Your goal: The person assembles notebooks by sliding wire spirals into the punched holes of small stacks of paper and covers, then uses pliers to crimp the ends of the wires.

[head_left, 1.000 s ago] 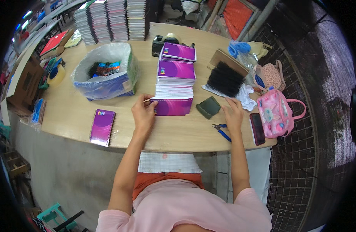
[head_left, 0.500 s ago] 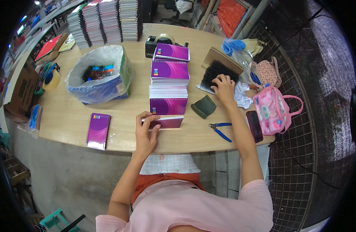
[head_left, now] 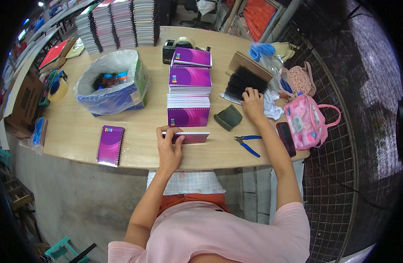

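My left hand [head_left: 170,148] pinches a small purple notebook [head_left: 193,137], standing on its long edge near the table's front. Just behind it runs a row of purple notebooks [head_left: 188,117], some stacked flat and some upright with white page edges up. My right hand [head_left: 253,104] has its fingers curled and drawn together at the near edge of a pile of black spiral binding coils [head_left: 244,82]; what they grip is hidden. A dark green folded block [head_left: 228,117] and blue-handled cutting pliers [head_left: 249,144] lie between my arms. One spiral-bound purple notebook [head_left: 110,145] rests apart at the left.
A plastic-lined bin [head_left: 111,94] stands left, a tape dispenser [head_left: 184,44] behind the notebooks. Tall notebook stacks [head_left: 118,24] rise at the back. On the right are a phone [head_left: 286,139], pink bag [head_left: 304,120], crumpled white paper [head_left: 272,105]; a cardboard box [head_left: 24,103] is far left.
My right hand's fingers have drawn closer together at the near edge of the coils. My left hand has tipped its notebook more upright and shifted slightly right.
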`<state>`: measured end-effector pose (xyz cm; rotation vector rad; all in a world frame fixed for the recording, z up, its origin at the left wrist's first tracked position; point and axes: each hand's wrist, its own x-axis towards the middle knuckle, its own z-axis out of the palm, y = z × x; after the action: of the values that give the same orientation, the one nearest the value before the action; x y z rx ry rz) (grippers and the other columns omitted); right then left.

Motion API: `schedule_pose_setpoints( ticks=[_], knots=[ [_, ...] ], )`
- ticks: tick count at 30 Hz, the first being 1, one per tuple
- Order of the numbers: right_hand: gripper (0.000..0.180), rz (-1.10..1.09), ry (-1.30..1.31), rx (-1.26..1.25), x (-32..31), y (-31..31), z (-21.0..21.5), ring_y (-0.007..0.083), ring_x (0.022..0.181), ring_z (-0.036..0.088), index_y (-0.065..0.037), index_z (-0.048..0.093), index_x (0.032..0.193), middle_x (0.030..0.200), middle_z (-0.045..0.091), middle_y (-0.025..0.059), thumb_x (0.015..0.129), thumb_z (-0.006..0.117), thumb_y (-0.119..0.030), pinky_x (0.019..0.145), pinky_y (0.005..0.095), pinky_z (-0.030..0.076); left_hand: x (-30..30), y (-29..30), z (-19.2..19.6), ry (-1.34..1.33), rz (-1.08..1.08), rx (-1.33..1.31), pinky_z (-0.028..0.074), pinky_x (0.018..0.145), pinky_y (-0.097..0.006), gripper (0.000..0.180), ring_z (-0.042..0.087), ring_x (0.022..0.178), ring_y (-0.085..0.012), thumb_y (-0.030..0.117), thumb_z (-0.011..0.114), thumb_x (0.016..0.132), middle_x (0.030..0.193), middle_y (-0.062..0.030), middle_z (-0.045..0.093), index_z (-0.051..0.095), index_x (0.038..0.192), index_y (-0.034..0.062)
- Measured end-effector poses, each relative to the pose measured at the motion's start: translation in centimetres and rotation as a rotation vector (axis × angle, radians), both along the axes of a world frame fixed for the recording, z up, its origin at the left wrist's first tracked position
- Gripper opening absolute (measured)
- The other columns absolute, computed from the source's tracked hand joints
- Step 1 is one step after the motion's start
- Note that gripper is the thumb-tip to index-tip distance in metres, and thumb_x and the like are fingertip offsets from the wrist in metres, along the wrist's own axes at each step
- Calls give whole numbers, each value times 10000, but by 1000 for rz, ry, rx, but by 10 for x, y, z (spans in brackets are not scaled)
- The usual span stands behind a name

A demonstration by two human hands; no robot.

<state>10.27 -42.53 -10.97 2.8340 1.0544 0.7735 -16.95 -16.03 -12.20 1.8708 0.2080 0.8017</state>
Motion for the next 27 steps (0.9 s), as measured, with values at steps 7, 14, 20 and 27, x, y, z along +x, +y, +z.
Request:
schedule_pose_setpoints(
  ticks=[7,14,20,27],
  knots=[
    [257,19,-127,-125,-1,-10,-3,264,1127,547,-57,657,1009,1162,598,64,798,752,-171,924,522,434,-1,1,-4,-16,-11,29,488,838,-385,147,540,997,-298,28,696,883,1052,-161,519,628,1011,3],
    [178,195,81,485,-8,-13,23,295,898,623,-21,649,1040,980,631,112,872,683,-69,766,368,490,-1,-1,-6,-69,-3,48,457,835,-351,200,513,945,-251,56,738,849,1033,-116,460,613,1001,20],
    [158,372,748,683,-99,12,41,188,703,561,-11,736,1060,829,645,90,918,678,-47,645,298,448,2,-2,-9,-67,3,42,442,831,-343,226,498,943,-248,75,769,819,1032,-112,459,613,975,23],
    [195,412,861,712,-156,42,27,133,685,544,-37,765,1079,826,648,74,888,732,-50,617,272,431,3,1,-11,-73,-19,52,435,829,-346,234,495,945,-250,95,778,812,1029,-114,460,613,960,21]
  ],
)
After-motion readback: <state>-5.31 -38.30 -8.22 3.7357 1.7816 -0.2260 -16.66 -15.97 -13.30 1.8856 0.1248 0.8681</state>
